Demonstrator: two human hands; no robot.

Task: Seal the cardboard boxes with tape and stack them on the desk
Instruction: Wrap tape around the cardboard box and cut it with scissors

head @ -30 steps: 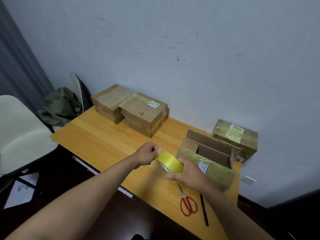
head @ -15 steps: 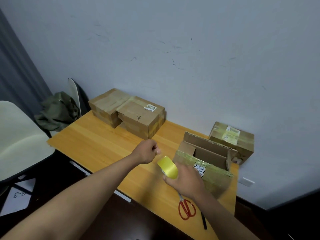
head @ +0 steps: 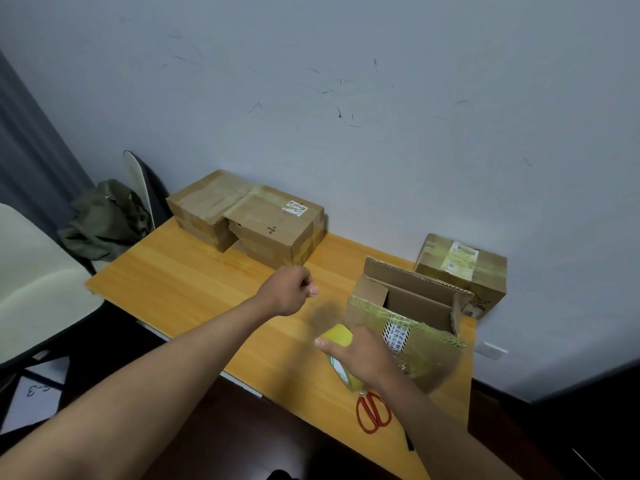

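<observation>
Tape roll (head: 341, 362) half hidden behind right hand (head: 363, 355), scissors (head: 373, 412) blades covered

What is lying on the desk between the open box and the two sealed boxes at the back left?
Head view: only bare desk between the open box and the sealed boxes; the left hand hovers above.

Scissors (head: 373, 412) before open box (head: 408, 317)

The tape roll (head: 337, 336) is yellow. At five o'clock from it lie scissors (head: 373, 412) with red handles. The desk (head: 194, 285) is honey-orange wood grain. The boxes are brown; the open box (head: 408, 327) at three o'clock carries yellowish tape and a black-and-white label.
</observation>
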